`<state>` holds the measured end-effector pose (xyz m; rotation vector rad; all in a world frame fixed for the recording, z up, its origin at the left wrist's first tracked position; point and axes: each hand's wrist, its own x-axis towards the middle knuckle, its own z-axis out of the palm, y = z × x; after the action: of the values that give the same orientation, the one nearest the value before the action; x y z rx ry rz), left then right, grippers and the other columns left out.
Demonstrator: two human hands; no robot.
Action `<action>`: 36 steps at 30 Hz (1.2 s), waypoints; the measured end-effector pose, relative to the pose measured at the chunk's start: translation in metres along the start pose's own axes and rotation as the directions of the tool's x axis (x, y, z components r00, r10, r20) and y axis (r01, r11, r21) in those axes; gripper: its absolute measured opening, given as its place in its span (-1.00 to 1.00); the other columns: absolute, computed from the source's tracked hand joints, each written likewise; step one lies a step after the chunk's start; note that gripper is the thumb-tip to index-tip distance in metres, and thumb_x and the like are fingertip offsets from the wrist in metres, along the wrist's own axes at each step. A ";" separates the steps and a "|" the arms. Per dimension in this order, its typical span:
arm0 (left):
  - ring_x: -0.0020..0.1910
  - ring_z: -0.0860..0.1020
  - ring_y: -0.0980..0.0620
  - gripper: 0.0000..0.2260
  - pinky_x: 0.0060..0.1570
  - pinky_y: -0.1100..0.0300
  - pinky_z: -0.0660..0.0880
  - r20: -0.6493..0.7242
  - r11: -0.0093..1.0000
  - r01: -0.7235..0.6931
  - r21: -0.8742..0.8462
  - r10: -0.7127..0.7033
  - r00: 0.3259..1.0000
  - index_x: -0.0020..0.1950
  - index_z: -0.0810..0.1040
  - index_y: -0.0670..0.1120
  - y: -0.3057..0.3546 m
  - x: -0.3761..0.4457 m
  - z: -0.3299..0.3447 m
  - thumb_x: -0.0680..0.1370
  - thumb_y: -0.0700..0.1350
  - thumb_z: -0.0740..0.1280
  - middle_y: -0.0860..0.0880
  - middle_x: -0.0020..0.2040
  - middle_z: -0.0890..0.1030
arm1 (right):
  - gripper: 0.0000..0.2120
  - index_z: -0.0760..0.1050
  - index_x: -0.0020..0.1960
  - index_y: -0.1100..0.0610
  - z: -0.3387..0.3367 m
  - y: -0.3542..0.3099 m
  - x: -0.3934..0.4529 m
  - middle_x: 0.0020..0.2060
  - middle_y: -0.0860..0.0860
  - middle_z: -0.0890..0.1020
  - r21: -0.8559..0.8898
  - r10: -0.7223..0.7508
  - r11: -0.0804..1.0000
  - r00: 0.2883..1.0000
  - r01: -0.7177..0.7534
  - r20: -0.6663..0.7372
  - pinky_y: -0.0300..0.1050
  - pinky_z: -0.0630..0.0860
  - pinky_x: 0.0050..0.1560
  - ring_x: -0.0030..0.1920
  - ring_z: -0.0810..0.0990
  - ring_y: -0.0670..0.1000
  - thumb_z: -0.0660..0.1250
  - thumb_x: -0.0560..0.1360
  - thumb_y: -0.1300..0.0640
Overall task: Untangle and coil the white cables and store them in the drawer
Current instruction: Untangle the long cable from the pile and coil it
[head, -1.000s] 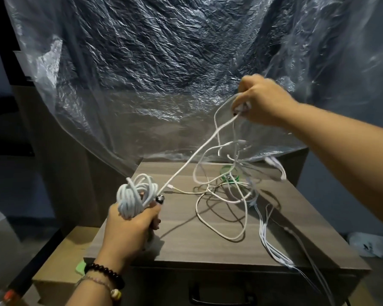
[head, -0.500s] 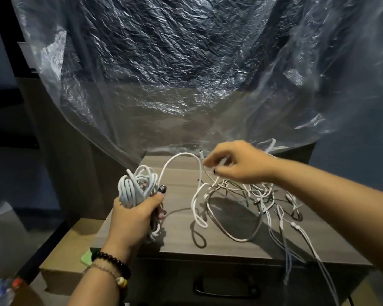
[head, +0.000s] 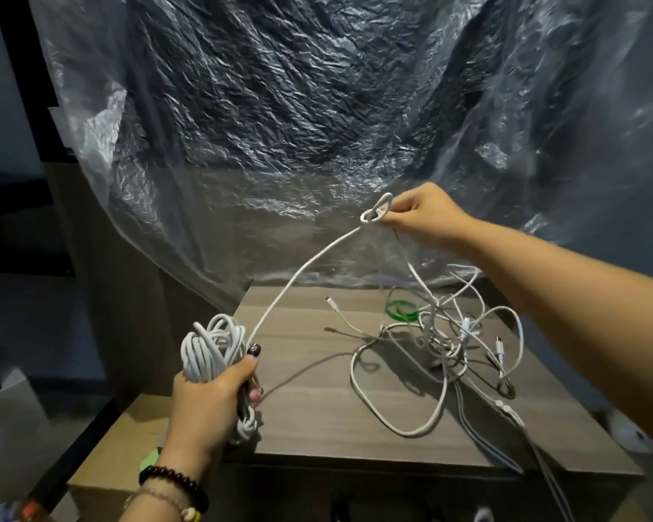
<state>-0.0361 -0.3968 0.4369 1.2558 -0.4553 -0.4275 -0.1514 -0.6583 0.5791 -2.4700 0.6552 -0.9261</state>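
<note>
My left hand (head: 212,401), low and left of centre in the frame, grips a thick coiled bundle of white cable (head: 213,348), fingers wrapped around its middle; the lower loops of the bundle poke out beneath the fist and I cannot count its turns. From the bundle a single white strand (head: 298,273) runs up and right to my right hand (head: 419,216), raised at centre right, which pinches a small loop of that cable between thumb and fingertips. How the loop closes inside the pinch is hidden.

Below the right hand, a loose tangle of thin white cables (head: 442,337) lies on the grey-brown wooden cabinet top (head: 317,408). I cannot trace which strand belongs to which cable; a few connector ends show. A small green ring-shaped object (head: 400,308) sits at the back edge of the tangle, blurred. Some strands trail off the front right edge and are cut off by the bottom of the frame.

A crinkled clear plastic sheet (head: 298,107) fills the upper frame. The cabinet's front at the bottom centre is dark and I can make out nothing of it.
</note>
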 end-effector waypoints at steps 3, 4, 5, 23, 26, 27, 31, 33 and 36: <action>-0.63 0.44 0.11 -0.92 -0.65 0.33 0.37 0.008 0.999 0.013 0.032 -0.013 1.000 -0.21 0.56 -0.32 0.001 -0.002 0.000 0.49 -0.36 0.33 -0.15 -0.52 0.48 | -0.85 0.69 -0.13 0.19 -0.020 -0.016 0.024 -0.50 0.00 0.46 -0.066 -0.017 0.998 0.999 0.015 -0.027 -0.31 0.26 -0.45 -0.49 0.29 -0.18 0.43 0.47 0.11; -0.64 0.44 0.12 -0.92 -0.65 0.34 0.37 0.000 0.999 0.025 0.029 -0.025 1.000 -0.21 0.56 -0.32 0.003 -0.002 0.000 0.49 -0.37 0.34 -0.11 -0.55 0.49 | -0.87 0.70 -0.11 0.16 -0.028 -0.022 0.032 -0.54 -0.04 0.51 -0.071 -0.022 0.997 0.997 0.017 -0.071 -0.31 0.31 -0.44 -0.51 0.34 -0.19 0.44 0.47 0.10; -0.65 0.44 0.14 -0.92 -0.66 0.34 0.37 -0.017 0.999 0.035 0.028 -0.035 0.999 -0.22 0.56 -0.32 0.003 -0.002 -0.002 0.48 -0.38 0.34 -0.08 -0.58 0.49 | -0.88 0.70 -0.10 0.15 -0.036 -0.028 0.040 -0.58 -0.09 0.52 -0.063 -0.015 0.998 0.993 0.008 -0.116 -0.31 0.37 -0.44 -0.54 0.38 -0.19 0.44 0.47 0.11; -0.52 0.45 -0.05 -0.83 -0.53 0.23 0.44 0.149 0.981 0.120 -0.154 -0.097 0.984 -0.31 0.56 -0.30 0.003 -0.001 -0.010 0.40 -0.19 0.38 -0.19 -0.49 0.46 | -0.72 0.68 -0.01 0.22 0.007 -0.040 0.001 -0.08 0.19 0.69 -0.456 -0.198 0.872 0.980 0.178 0.005 -0.19 0.45 -0.05 -0.03 0.63 0.16 0.30 0.37 0.40; -0.50 0.46 0.00 -0.80 -0.43 0.19 0.46 0.204 0.965 0.127 -0.229 -0.080 0.976 -0.07 0.65 -0.24 0.002 -0.011 -0.005 0.39 -0.19 0.34 -0.09 -0.51 0.43 | -0.59 0.62 0.15 0.20 0.028 -0.021 -0.033 0.10 0.17 0.62 -0.470 -0.079 0.863 0.969 0.185 0.236 -0.06 0.48 0.14 0.14 0.56 0.17 0.29 0.36 0.42; -0.48 0.47 0.00 -0.75 -0.36 0.15 0.45 0.217 0.963 0.128 -0.237 -0.076 0.973 -0.04 0.64 -0.26 0.002 -0.014 -0.004 0.36 -0.16 0.35 -0.08 -0.51 0.43 | -0.53 0.57 0.24 0.16 0.034 -0.018 -0.044 0.21 0.14 0.56 -0.458 -0.033 0.872 0.955 0.172 0.296 -0.05 0.45 0.22 0.23 0.51 0.15 0.27 0.37 0.42; -0.48 0.49 0.00 -0.78 -0.32 0.14 0.46 0.237 0.954 0.135 -0.269 -0.070 0.969 -0.18 0.52 -0.26 0.003 -0.028 -0.003 0.33 -0.11 0.35 -0.09 -0.51 0.43 | -0.31 0.24 0.50 0.02 0.051 -0.023 -0.091 0.47 0.01 0.24 -0.437 0.045 0.890 0.931 0.127 0.363 -0.04 0.29 0.40 0.43 0.29 0.07 0.27 0.42 0.34; -0.53 0.45 0.04 -0.87 -0.37 0.19 0.48 0.265 0.923 0.144 -0.358 -0.048 0.963 -0.22 0.49 -0.21 0.004 -0.036 0.000 0.37 -0.15 0.32 -0.06 -0.51 0.39 | -0.36 0.27 0.48 0.01 0.062 -0.034 -0.123 0.45 -0.03 0.30 -0.324 -0.049 0.933 0.947 0.156 0.316 -0.06 0.27 0.43 0.43 0.30 0.00 0.28 0.43 0.28; -0.53 0.44 0.07 -0.83 -0.29 0.18 0.45 0.343 0.891 0.175 -0.419 -0.023 0.939 -0.37 0.50 -0.13 0.007 -0.050 0.003 0.42 -0.14 0.28 -0.04 -0.52 0.38 | -0.49 0.37 0.40 -0.04 0.077 -0.053 -0.178 0.38 -0.13 0.38 -0.087 -0.161 0.977 0.943 0.193 0.290 -0.30 0.13 0.44 0.40 0.28 -0.18 0.27 0.48 0.22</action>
<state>-0.0792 -0.3702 0.4392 0.7613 -0.5392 -0.7925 -0.2017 -0.4997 0.4665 -2.7288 0.4031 -0.5911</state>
